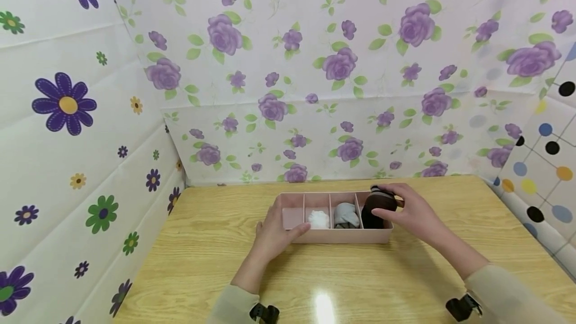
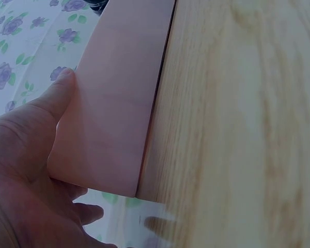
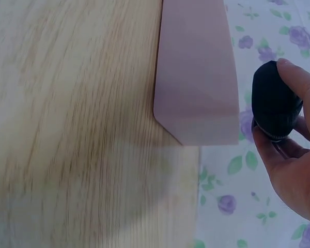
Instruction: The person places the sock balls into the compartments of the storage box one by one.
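Observation:
A pink divided storage box (image 1: 342,236) stands on the wooden table, its compartments in a row. My left hand (image 1: 273,234) holds the box's left end, the thumb over the front rim and the fingers at the end wall. In the left wrist view the thumb (image 2: 59,95) lies along the upper edge. Above the rightmost compartment my right hand (image 1: 411,211) pinches a dark rolled sock (image 1: 380,202) between thumb and fingers. The right wrist view shows that sock (image 3: 274,98) as a smooth black bundle beside the box's end. Black cloth (image 1: 371,220) lies in the compartment below.
A white bundle (image 1: 319,219) and a grey folded bundle (image 1: 346,214) sit in the middle compartments. The leftmost compartment (image 1: 293,216) shows its bare floor. Flowered sheeting (image 1: 279,139) rises behind the table (image 1: 216,264), with more patterned sheeting on both sides.

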`<state>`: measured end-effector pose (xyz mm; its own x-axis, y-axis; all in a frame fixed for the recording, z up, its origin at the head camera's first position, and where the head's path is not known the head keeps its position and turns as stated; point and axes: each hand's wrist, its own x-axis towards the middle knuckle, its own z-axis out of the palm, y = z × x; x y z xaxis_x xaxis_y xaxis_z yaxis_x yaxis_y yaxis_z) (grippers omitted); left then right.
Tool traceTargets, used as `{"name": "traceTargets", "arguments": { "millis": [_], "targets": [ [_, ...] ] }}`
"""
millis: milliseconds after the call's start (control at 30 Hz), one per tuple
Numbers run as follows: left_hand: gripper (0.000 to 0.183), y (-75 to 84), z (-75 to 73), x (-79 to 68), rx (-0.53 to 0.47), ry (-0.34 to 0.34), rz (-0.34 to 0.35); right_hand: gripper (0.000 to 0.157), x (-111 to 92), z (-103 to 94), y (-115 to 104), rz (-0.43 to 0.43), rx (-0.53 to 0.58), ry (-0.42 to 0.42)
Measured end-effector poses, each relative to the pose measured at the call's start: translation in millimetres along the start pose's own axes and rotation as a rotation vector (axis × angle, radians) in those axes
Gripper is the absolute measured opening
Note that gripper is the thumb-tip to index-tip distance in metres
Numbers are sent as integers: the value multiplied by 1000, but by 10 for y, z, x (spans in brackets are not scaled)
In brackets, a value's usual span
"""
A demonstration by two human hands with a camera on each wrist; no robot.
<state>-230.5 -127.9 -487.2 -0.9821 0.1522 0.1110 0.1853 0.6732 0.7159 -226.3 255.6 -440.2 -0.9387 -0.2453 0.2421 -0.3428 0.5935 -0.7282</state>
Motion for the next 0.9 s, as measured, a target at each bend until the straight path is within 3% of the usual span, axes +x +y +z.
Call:
{"name": "traceTargets", "arguments": {
  "millis": [567, 900],
  "targets": [
    [122, -7, 18, 28, -2, -1, 6, 71, 251, 380, -230, -10, 57, -37],
    [122, -31, 19, 18, 12, 2, -7, 69, 402, 610, -406, -60, 87, -27]
  ]
}}
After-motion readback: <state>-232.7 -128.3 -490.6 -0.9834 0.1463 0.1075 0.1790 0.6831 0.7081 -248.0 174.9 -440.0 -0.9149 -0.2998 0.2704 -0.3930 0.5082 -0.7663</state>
